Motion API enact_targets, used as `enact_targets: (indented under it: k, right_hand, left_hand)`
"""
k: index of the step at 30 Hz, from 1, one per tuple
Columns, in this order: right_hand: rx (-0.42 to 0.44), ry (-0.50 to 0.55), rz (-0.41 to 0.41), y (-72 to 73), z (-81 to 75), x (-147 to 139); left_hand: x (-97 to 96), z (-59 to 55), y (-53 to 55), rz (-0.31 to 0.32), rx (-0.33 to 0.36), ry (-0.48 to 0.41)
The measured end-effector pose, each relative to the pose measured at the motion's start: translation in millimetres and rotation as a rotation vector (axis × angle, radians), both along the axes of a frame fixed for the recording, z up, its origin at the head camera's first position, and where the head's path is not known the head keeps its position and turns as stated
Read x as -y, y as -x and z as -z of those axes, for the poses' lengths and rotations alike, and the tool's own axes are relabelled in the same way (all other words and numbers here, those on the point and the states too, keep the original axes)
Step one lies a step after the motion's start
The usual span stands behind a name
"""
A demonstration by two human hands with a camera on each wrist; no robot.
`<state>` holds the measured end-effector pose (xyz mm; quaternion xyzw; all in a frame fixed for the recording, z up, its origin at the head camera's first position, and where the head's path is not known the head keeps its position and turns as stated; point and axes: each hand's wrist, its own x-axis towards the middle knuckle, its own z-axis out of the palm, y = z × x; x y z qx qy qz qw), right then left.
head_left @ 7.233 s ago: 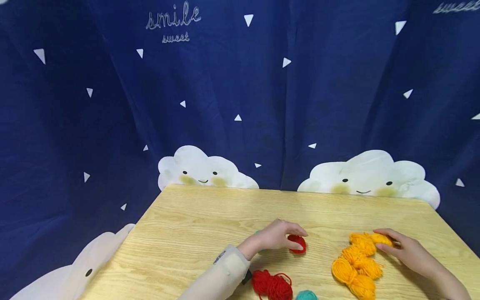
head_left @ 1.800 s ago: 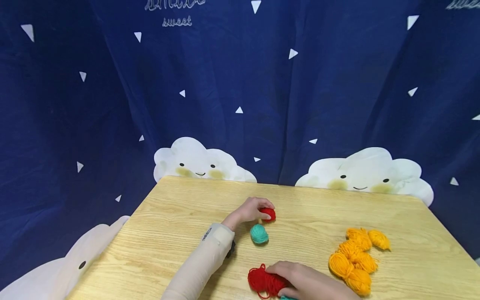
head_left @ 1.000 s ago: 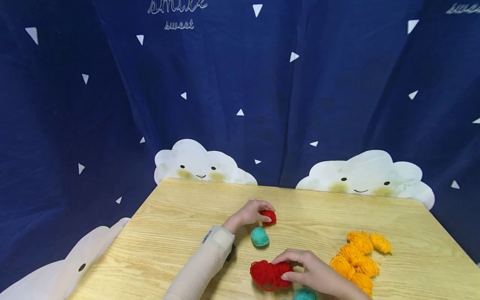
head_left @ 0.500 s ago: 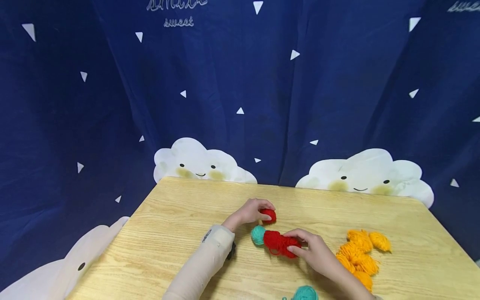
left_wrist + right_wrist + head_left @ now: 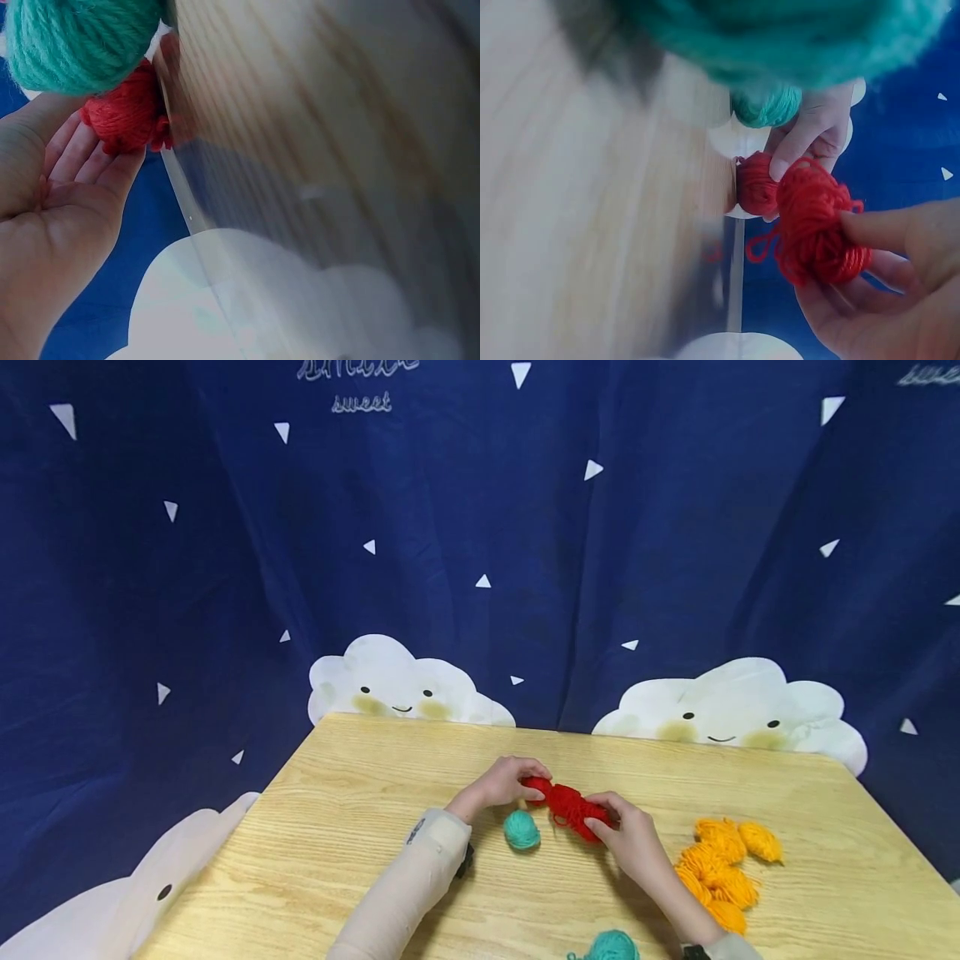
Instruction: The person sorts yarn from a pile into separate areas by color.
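Observation:
My left hand [image 5: 504, 783] pinches a small red yarn ball [image 5: 536, 790] toward the back middle of the table; in the right wrist view its thumb presses on that ball [image 5: 757, 184]. My right hand [image 5: 636, 839] grips a larger, looser red yarn bundle [image 5: 576, 812] between thumb and fingers, with loops of strand hanging off it [image 5: 821, 232]. The bundle's left end comes right up to the small ball. Just in front of my left hand lies a teal yarn ball [image 5: 521, 831], which partly covers the red ball [image 5: 127, 112] in the left wrist view.
Several orange yarn bundles [image 5: 720, 868] lie clustered on the right of the wooden table [image 5: 360, 827], beside my right forearm. A second teal ball [image 5: 611, 946] sits at the near edge of the view. A dark blue curtain [image 5: 480, 527] hangs behind the table.
My right hand left the orange yarn, took hold of the red bundle near the front, and carried it back beside the small red ball. Earlier, my left hand moved that ball back and left.

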<state>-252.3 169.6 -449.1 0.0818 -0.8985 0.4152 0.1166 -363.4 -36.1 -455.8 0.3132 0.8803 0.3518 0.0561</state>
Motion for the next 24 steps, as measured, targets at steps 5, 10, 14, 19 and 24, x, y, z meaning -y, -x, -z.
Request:
enact_targets:
  k: [5,10,14,19,24]
  right_hand:
    - [-0.007,-0.004,0.032,7.2,1.0,0]
    - [0.012,0.004,0.059,14.7,2.7,-2]
    - [0.018,0.014,0.069,21.5,5.6,-3]
    - [-0.002,0.002,0.079,30.0,9.9,-3]
    - [0.022,-0.014,0.08,36.0,13.9,-2]
  left_hand:
    - [-0.3,0.6,0.2,-0.008,0.012,0.005]
    - [-0.7,1.2,0.7,-0.002,0.01,0.009]
    - [-1.0,1.6,1.8,0.005,0.005,0.015]
    - [-1.2,1.9,2.1,0.006,-0.002,0.011]
    - [-1.0,1.6,1.3,0.0,0.021,-0.008]
